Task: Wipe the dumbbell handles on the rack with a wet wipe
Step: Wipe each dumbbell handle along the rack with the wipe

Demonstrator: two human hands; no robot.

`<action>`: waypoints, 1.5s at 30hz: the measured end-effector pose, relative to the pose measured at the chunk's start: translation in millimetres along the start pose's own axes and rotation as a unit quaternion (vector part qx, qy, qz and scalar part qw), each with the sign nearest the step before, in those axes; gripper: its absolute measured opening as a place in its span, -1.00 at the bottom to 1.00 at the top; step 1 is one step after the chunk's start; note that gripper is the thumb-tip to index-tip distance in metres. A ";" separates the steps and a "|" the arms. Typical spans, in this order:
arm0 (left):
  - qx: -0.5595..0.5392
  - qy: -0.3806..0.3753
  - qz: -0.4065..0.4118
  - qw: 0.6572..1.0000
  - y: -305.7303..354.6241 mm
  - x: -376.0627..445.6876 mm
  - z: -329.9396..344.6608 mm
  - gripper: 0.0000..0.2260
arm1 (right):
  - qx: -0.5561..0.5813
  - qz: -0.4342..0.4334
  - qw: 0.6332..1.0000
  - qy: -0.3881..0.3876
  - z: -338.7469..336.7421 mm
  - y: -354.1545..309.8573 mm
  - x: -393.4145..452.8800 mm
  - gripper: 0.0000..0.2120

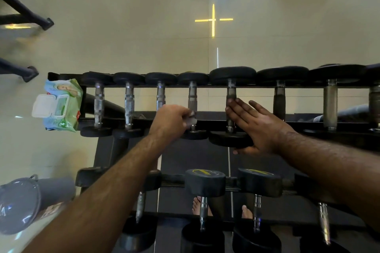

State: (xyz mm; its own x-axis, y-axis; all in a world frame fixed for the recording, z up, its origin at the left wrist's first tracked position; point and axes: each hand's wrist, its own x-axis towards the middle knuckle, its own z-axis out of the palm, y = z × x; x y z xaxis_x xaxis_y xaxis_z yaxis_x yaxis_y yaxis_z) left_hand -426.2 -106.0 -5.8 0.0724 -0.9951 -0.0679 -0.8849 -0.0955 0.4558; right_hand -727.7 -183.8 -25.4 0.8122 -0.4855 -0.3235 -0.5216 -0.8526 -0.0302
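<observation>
The left hand (172,118) is gripping a wipe (190,119), its fingers curling round it against the near end of the fourth handle (192,98) from the left on the rack (308,124). The right hand (259,125) is lying flat, fingers straight and together, touching the fifth handle (231,92). A wipes pack (59,104) is sitting at the rack's left end.

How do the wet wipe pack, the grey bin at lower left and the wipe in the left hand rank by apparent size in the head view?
1. Grey bin, though nearest the camera and cut off by the frame.
2. Wet wipe pack.
3. Wipe, mostly hidden in the left hand.
</observation>
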 end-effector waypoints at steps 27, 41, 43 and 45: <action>-0.661 -0.056 -0.276 0.696 95.4 17.1 21.3 -0.79 | 0.017 0.133 0.988 -0.081 -12.5 49.9 -70.1 0.25; -0.349 0.101 -0.175 0.915 142.6 25.0 21.0 -0.91 | 0.041 0.096 0.993 -0.048 -8.4 59.5 -96.3 0.23; -0.184 0.159 -0.124 0.962 140.9 30.8 23.7 -0.94 | 0.048 0.099 0.992 -0.059 -5.3 61.5 -94.0 0.24; -0.069 0.208 -0.070 0.973 138.3 41.1 32.7 -0.85 | 0.079 0.110 0.988 -0.069 1.1 57.3 -89.3 0.27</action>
State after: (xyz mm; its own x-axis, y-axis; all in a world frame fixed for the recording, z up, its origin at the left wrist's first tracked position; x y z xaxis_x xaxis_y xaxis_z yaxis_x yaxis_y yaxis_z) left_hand -560.7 -159.2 25.3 0.3927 -0.8942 0.2150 -0.7851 -0.2042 0.5847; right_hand -830.5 -189.2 0.7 0.6374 -0.6155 -0.4635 -0.7243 -0.6839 -0.0879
